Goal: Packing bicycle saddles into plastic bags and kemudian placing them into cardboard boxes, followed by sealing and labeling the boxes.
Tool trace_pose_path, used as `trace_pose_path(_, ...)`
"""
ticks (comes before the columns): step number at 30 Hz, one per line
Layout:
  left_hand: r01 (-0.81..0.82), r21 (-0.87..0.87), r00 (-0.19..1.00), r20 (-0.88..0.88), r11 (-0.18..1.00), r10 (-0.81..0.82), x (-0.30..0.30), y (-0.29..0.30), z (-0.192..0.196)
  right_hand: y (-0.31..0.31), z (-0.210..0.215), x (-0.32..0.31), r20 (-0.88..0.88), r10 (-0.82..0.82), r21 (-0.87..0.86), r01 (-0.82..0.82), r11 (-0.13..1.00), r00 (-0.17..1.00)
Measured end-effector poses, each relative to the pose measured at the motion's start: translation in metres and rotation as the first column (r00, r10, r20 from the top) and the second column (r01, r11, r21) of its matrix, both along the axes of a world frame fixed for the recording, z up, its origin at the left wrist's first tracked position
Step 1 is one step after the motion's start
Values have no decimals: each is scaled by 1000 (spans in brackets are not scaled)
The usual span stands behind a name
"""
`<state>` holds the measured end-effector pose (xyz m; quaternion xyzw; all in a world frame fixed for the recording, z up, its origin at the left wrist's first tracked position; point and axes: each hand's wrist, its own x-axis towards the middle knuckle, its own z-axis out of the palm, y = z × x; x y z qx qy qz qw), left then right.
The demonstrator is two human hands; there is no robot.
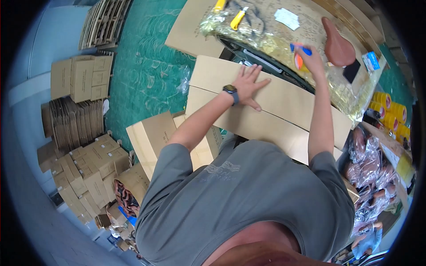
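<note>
While a broad brown workbench (306, 26) partly covered in crinkled clear film (271, 48) stretches along the far side, a long brown cardboard box (288, 106) with a seam running lengthwise across its top lies nearer the person. On the bench rests a reddish-brown, pear-shaped saddle (339, 48), while on the box's top lies the left hand (248, 87), palm down, fingers spread wide and gripping nothing. Just left of the saddle, the right hand (313, 62) has its fingers curled around a small blue-and-orange handheld tool (298, 60).
</note>
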<state>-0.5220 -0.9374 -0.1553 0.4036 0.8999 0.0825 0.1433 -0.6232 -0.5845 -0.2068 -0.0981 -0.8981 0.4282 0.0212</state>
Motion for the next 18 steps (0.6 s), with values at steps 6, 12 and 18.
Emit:
trace_pose_path(6, 26, 14, 999, 37, 1000, -27, 13, 16, -8, 9, -38, -29, 939, 180, -253, 234, 939, 293)
trace_pose_path(12, -6, -78, 999, 35, 997, 9, 19, 0, 0, -29, 126, 48, 686, 133, -146, -44, 988, 715)
trace_pose_path(18, -3, -112, 1000, 28, 994, 6, 24, -9, -10, -215, 121, 423, 327, -320, 172, 277, 945, 889)
